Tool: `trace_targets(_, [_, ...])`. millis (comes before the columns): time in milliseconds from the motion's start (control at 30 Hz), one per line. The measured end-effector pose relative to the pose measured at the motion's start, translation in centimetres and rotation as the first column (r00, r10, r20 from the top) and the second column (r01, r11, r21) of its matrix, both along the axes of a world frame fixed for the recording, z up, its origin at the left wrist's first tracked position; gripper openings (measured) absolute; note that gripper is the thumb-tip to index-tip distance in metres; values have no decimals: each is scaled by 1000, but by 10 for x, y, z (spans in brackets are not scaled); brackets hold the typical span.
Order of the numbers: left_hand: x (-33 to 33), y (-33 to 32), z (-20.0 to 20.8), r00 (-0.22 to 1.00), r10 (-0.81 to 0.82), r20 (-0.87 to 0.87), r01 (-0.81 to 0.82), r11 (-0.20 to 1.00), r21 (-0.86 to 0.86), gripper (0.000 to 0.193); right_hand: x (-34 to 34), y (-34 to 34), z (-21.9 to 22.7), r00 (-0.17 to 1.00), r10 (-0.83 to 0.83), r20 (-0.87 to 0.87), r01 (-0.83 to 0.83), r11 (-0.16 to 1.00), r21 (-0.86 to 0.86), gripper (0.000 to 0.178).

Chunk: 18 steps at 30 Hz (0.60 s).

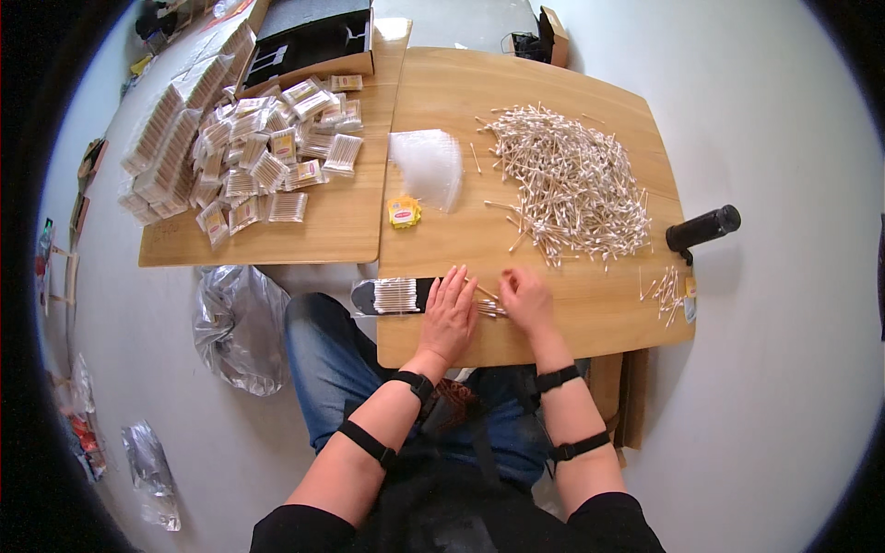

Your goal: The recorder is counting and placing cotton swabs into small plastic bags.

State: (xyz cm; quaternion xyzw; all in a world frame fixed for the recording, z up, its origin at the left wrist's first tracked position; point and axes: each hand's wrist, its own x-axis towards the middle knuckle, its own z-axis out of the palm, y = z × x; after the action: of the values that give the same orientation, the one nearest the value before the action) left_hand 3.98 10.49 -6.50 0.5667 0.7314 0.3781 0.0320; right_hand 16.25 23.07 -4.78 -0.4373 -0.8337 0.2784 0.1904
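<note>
Nearest, the person's two forearms (578, 479), bound with black straps (367, 445), reach up over the lap toward the table (590, 323). The left hand (450, 313) lies palm down, its fingers straight and only slightly apart, over the right end of a flat black strip (424, 291). A neat row of cotton swabs (396, 295) rests on the strip, just left of that hand, and the strip's left end juts past the table's left edge. The right hand (527, 300) is curled, and whether its fingertips are pinched together on a swab cannot be told. A few loose swabs (491, 309) lie between the two hands.

The table's near edge runs just below both hands, leaving little room toward the lap. To the right, a stretch of wood gives sideways room before a small scatter of swabs (666, 293) near the right edge.

Farther off, a band of wood separates the hands from a small pile of yellow labels (404, 211), a fan of clear plastic bags (433, 166) and a large heap of swabs (572, 184). A dark bottle (703, 227) is at the right edge. Beyond on the left, a second table (323, 244) carries jumbled packets (267, 166), stacked packets (166, 138) and an open box (323, 55).
</note>
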Motion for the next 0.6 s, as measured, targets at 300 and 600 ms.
trace_targets(300, [-1,1,-6,998,-26,-48,23,998,-60,24,-22,36,-4,995,-42,88,9,938,345,15])
trace_targets(600, [-2,2,-4,999,-6,33,5,1000,20,12,-7,11,-14,1000,-4,-30,13,955,295,12])
